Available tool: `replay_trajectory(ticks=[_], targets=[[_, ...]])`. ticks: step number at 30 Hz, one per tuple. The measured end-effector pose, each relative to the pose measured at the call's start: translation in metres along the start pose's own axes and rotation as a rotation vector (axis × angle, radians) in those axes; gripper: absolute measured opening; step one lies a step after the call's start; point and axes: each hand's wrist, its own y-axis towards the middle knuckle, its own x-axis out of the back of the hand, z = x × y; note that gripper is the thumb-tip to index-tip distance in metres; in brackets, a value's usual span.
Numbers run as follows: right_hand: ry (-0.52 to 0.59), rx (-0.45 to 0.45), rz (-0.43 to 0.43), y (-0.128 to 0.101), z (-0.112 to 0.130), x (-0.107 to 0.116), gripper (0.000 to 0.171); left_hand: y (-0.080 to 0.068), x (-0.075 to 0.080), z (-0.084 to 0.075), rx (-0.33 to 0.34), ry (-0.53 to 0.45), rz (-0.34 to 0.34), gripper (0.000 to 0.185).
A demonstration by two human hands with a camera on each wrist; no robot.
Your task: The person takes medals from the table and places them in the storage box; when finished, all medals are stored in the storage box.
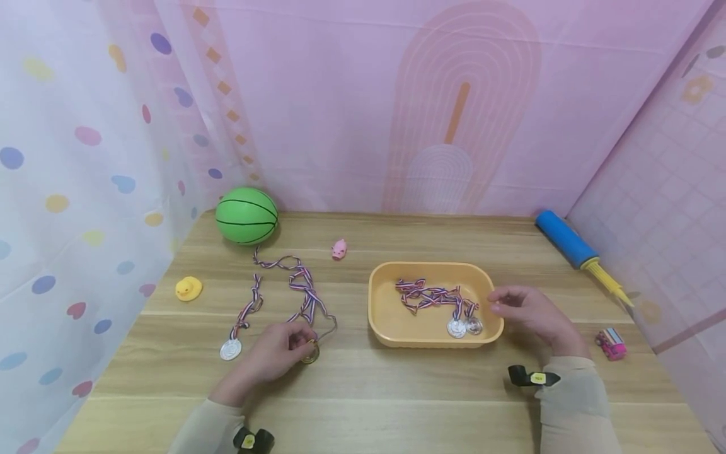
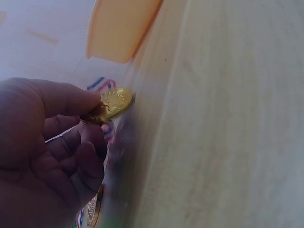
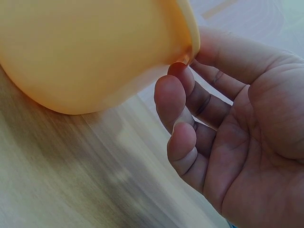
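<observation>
My left hand [image 1: 282, 351] pinches a gold medal [image 2: 114, 104] between thumb and fingers, just above the table. Its striped ribbon [image 1: 309, 296] lies in a tangle beyond the hand. Left of that hand, a silver medal [image 1: 230, 349] rests on the wood with its twisted ribbon. In the left wrist view another medal [image 2: 95, 209] shows below the fingers, partly hidden. My right hand [image 1: 530, 313] grips the right rim of a yellow-orange plastic basin [image 3: 95, 57] with thumb and fingertips. Inside it lie two silver medals, one [image 1: 456, 328] beside the other [image 1: 473, 325], with ribbons bunched behind.
Toward the back left sits a green ball [image 1: 246, 215], with a yellow toy duck [image 1: 188, 288] nearer. A pink toy pig [image 1: 339, 250] stands behind the ribbons. On the right are a blue and yellow pump [image 1: 567, 239] and a small pink toy vehicle [image 1: 611, 344]. Curtains enclose the table.
</observation>
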Motion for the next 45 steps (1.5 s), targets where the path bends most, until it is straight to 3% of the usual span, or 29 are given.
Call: replay_trajectory(ticks=[17,27,39,45], targets=[[-0.003,-0.027,0.006,0.0,0.007,-0.001,0.04,0.002,0.0,-0.003,0.096,-0.048,-0.083,0.006],[-0.008,-0.037,0.004,0.001,0.008,-0.001,0.041,0.003,0.014,-0.011,0.147,-0.094,-0.136,0.007],[-0.013,-0.039,-0.002,0.004,0.001,0.0,0.04,0.017,0.057,-0.026,0.032,-0.064,-0.333,0.012],[-0.022,-0.042,-0.006,0.003,0.0,0.0,0.043,0.025,0.072,-0.042,0.004,-0.065,-0.382,0.013]])
